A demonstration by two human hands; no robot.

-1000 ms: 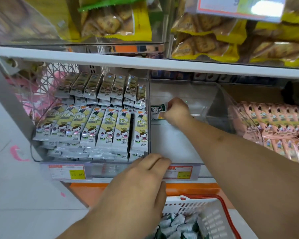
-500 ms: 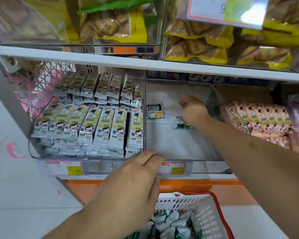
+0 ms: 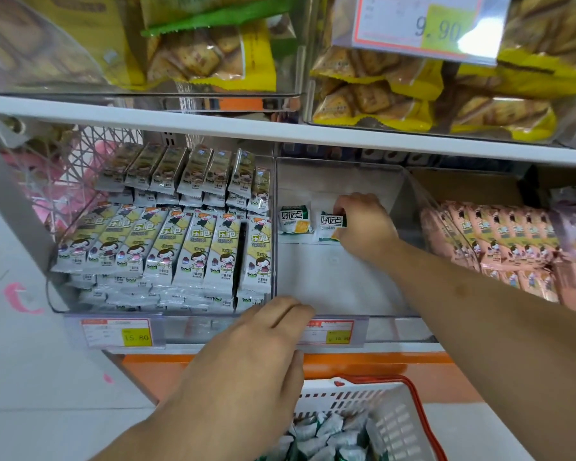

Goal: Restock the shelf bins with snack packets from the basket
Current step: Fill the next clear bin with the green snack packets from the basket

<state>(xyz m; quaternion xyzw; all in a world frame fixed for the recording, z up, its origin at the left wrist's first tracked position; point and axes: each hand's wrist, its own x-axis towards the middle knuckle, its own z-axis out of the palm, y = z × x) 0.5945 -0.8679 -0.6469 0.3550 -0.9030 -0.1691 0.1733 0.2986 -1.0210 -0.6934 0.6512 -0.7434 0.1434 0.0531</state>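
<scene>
A clear middle bin [image 3: 341, 281] on the shelf holds two small white-and-green snack packets. One packet [image 3: 294, 219] lies flat at the bin's back left. My right hand [image 3: 363, 226] reaches deep into the bin and pinches the second packet [image 3: 330, 224] just right of the first. My left hand [image 3: 246, 364] hovers with straight fingers in front of the bin's front edge, above the basket. The white basket [image 3: 396, 424] with a red rim sits below, holding several more green-and-white packets [image 3: 323, 437].
The left bin [image 3: 167, 234] is packed with white-and-yellow cartoon packets. Pink packets [image 3: 506, 241] fill the right bin. Yellow biscuit bags [image 3: 379, 91] sit on the upper shelf. Price tags [image 3: 117, 332] line the shelf front. A grey upright [image 3: 10, 201] stands at the left.
My right hand set one packet at the bin's back left, swung right, and now holds a second packet beside the first. The left hand stayed near the shelf front.
</scene>
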